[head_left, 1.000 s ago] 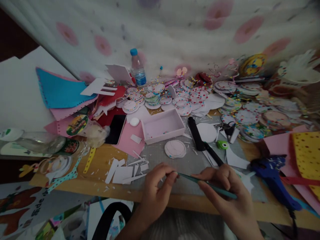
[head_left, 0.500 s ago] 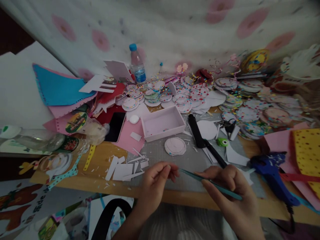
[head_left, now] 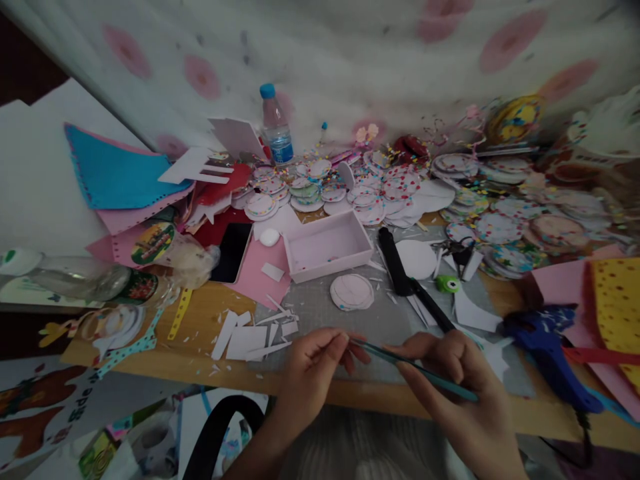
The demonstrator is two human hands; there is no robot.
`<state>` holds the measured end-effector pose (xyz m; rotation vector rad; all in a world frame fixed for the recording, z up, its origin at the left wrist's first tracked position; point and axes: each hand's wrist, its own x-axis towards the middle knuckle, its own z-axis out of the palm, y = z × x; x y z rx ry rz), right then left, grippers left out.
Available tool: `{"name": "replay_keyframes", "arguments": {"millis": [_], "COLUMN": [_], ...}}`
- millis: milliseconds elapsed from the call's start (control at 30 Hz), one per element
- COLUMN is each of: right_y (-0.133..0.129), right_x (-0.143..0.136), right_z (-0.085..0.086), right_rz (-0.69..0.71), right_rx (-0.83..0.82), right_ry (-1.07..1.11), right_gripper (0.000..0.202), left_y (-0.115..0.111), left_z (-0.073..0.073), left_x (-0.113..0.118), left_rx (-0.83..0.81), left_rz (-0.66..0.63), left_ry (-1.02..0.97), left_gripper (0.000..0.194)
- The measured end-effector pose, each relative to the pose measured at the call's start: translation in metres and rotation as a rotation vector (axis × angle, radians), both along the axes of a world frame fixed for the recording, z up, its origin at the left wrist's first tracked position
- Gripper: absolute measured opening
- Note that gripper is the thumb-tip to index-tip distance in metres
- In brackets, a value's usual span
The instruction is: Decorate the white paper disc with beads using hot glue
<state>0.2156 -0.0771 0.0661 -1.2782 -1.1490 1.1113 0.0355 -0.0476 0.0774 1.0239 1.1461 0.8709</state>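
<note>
In my right hand point(head_left: 445, 370) is a slim teal tool that looks like a pair of tweezers point(head_left: 440, 380), its narrow end pointing left. My left hand point(head_left: 320, 363) has thumb and forefinger pinched together at that tip; whatever lies between them is too small to make out. Both hands hover over the table's front edge. Just beyond them a white paper disc point(head_left: 352, 292) with a smaller round on top rests on the grey cutting mat point(head_left: 320, 310). Behind the disc stands an open, shallow pale pink box point(head_left: 327, 248) with a few tiny specks inside.
Right of the box lie a long black-handled tool point(head_left: 395, 263), a green punch point(head_left: 447, 284) and a blue glue gun point(head_left: 545, 347). Paper scraps point(head_left: 247, 341), a phone point(head_left: 233, 253) and a large bottle point(head_left: 85, 277) are to the left. Decorated paper discs point(head_left: 370, 190) crowd the back.
My left fingers have moved slightly right, closing on the tip of the tweezers. My right hand and the tweezers have shifted a little to the left.
</note>
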Motion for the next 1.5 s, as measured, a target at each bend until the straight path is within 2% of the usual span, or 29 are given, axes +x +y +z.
{"name": "replay_keyframes", "arguments": {"millis": [267,500,667,933,1100,1200,1500], "right_y": [0.003,0.003,0.003,0.004,0.007,0.007,0.003], "right_x": [0.001,-0.006,-0.006,-0.004,0.005,0.007,-0.005], "right_z": [0.001,0.011,0.012,0.010,0.002,-0.001,0.012], "right_rz": [0.030,-0.078,-0.099,-0.102,-0.003,-0.009,-0.106], "right_rx": [-0.016,-0.156,-0.179,-0.183,-0.091,-0.077,-0.169], "right_ry": [0.028,0.099,0.135,0.134,0.075,0.062,0.069], "right_gripper": [0.038,0.040,0.042,0.043,0.043,0.041,0.043], "left_y": [0.000,-0.002,-0.002,0.001,0.001,0.001,0.000], "left_z": [-0.007,-0.008,-0.003,-0.001,0.001,0.000,-0.004], "left_x": [0.000,-0.001,-0.001,-0.001,-0.001,-0.001,-0.003], "left_rx": [-0.078,-0.113,-0.116,-0.106,-0.092,-0.074,-0.011], "left_rz": [-0.022,-0.040,-0.028,0.108,0.125,0.116,0.099], "left_ry": [-0.102,-0.150,-0.112,-0.047,-0.001,0.004,0.122], "left_gripper": [0.034,0.034,0.032,0.022,0.017,0.017,0.018]}}
